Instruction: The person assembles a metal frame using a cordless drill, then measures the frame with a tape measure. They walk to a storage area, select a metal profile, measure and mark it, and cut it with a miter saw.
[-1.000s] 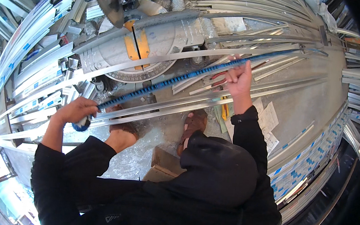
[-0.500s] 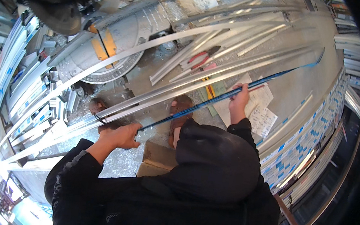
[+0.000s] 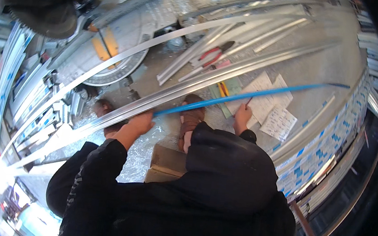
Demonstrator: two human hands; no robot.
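Note:
A long blue strip point(image 3: 246, 95) slants from my left hand up to the far right. My left hand point(image 3: 141, 123) is closed around its near end, beside a long silver metal profile point(image 3: 211, 79). Just below the strip, my right hand point(image 3: 242, 116) pinches a thin dark stick, like a pencil, pointing up toward the strip. The lower part of this stick is hidden by the fingers. Handwritten paper sheets point(image 3: 278, 123) lie beyond and beside the right hand. Next to them rests a yellow-and-black tool point(image 3: 223, 89), its kind unclear.
A mitre saw with a round blade point(image 3: 57, 22) and turntable point(image 3: 127, 65) stands at upper left. Red-handled pliers point(image 3: 211, 56) lie among metal offcuts. Stacked profiles point(image 3: 11, 81) line the left; wrapped ones point(image 3: 319, 145) the right. A cardboard box point(image 3: 166, 161) sits near my sandalled feet.
My left hand has moved up and right with the strip's end, and the strip has turned to show a broader blue face. My right hand has come off the strip, dropping nearer to me.

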